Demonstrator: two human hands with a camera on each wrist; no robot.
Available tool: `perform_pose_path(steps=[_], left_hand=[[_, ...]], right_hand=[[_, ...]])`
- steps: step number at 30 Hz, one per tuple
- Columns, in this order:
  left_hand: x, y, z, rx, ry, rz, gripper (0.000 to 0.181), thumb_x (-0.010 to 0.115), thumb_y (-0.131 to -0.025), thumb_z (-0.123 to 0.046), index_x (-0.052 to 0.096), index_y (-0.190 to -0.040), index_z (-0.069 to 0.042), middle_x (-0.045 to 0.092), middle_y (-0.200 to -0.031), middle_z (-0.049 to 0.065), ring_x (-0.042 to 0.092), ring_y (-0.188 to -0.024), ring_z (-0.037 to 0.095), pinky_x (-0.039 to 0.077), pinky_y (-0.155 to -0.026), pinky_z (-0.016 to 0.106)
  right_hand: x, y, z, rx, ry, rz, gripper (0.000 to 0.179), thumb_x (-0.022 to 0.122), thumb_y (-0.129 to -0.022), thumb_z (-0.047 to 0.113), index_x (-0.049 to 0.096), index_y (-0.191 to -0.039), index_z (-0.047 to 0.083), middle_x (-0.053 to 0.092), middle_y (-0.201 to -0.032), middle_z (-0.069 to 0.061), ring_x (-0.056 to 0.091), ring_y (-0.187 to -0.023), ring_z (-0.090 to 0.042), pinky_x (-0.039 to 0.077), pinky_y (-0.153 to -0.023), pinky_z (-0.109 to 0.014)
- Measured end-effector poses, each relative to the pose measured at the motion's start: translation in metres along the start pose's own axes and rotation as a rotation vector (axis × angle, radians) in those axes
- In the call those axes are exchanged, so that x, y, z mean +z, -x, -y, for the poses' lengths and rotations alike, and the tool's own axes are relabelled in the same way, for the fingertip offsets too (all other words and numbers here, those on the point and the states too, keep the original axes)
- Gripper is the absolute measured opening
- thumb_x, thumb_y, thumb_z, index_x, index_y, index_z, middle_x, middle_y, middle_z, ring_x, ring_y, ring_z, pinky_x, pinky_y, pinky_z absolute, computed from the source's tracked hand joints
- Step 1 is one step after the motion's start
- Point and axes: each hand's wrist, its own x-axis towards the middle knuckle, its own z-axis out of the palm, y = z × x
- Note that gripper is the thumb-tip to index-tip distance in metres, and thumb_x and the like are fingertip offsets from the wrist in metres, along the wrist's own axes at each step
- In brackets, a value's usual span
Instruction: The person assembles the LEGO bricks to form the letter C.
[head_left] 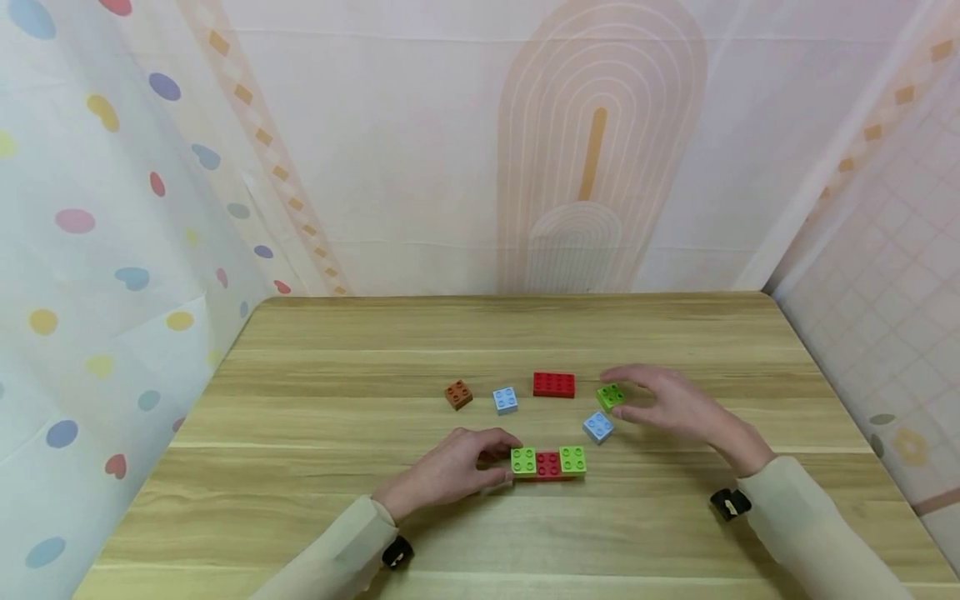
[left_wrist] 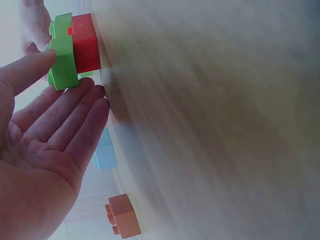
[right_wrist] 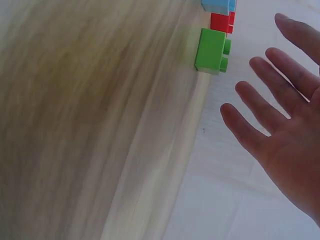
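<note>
My left hand (head_left: pixel 459 467) pinches the left end of a built piece, a red brick (head_left: pixel 548 465) with a light green brick (head_left: pixel 523 461) on one end and a second light green brick (head_left: pixel 573 460) on the other. In the left wrist view the thumb lies against the near light green brick (left_wrist: pixel 63 65), with fingertips at its other side. Farther right, my right hand (head_left: pixel 675 408) reaches around a loose green brick (head_left: pixel 611 397), thumb and fingers spread to either side. The right wrist view shows these fingers apart from the green brick (right_wrist: pixel 210 51), holding nothing.
A light blue brick (head_left: pixel 597 427) lies just in front of the loose green one. Behind the built piece are a long red brick (head_left: pixel 553 384), another light blue brick (head_left: pixel 506 400) and a brown brick (head_left: pixel 458 395). The wooden table (head_left: pixel 337 350) ends at a patterned cloth backdrop (head_left: pixel 420 167).
</note>
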Motion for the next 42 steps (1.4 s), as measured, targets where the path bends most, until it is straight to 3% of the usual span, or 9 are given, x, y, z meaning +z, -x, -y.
perform_pose_path(steps=[10, 18, 24, 33, 42], left_hand=[[0.000, -0.001, 0.001, 0.000, -0.002, -0.002, 0.034, 0.070, -0.094, -0.019, 0.063, -0.127, -0.013, 0.068, -0.115, -0.005, 0.062, -0.101, 0.004, 0.052, -0.088, 0.023], [0.001, -0.001, 0.000, -0.003, -0.003, -0.003, 0.034, 0.070, -0.094, -0.020, 0.063, -0.127, -0.014, 0.068, -0.115, -0.006, 0.062, -0.101, 0.003, 0.052, -0.088, 0.024], [0.002, -0.001, 0.000, 0.000, -0.009, -0.007, 0.034, 0.070, -0.094, -0.020, 0.063, -0.127, -0.013, 0.068, -0.116, -0.005, 0.062, -0.102, 0.004, 0.052, -0.088, 0.024], [0.003, -0.001, 0.001, -0.004, -0.007, -0.008, 0.035, 0.069, -0.094, -0.021, 0.062, -0.127, -0.013, 0.067, -0.118, -0.004, 0.062, -0.103, 0.003, 0.051, -0.088, 0.023], [0.004, 0.000, 0.000, -0.005, -0.003, -0.012, 0.034, 0.070, -0.094, -0.021, 0.063, -0.127, -0.014, 0.067, -0.118, -0.005, 0.061, -0.104, 0.003, 0.051, -0.090, 0.024]], right_hand=[[0.006, -0.004, 0.005, -0.055, 0.043, 0.127, 0.051, 0.075, -0.089, 0.032, 0.060, -0.134, 0.013, 0.057, -0.138, -0.005, 0.051, -0.128, -0.030, 0.041, -0.104, -0.054], [0.013, -0.010, 0.004, -0.148, 0.124, 0.194, 0.045, 0.078, -0.086, 0.019, 0.065, -0.128, 0.015, 0.058, -0.136, -0.004, 0.051, -0.127, -0.028, 0.042, -0.105, -0.051], [0.017, -0.011, 0.005, -0.130, 0.146, 0.233, 0.042, 0.078, -0.086, 0.016, 0.066, -0.126, 0.018, 0.060, -0.134, -0.002, 0.043, -0.135, -0.035, 0.037, -0.108, -0.057], [0.019, -0.010, 0.008, -0.121, 0.170, 0.227, 0.035, 0.076, -0.087, 0.011, 0.069, -0.121, 0.016, 0.062, -0.132, -0.006, 0.040, -0.137, -0.037, 0.035, -0.109, -0.057], [0.014, -0.007, 0.015, -0.086, 0.147, 0.173, 0.039, 0.074, -0.090, 0.021, 0.066, -0.128, 0.013, 0.052, -0.142, -0.016, 0.046, -0.133, -0.036, 0.038, -0.107, -0.056]])
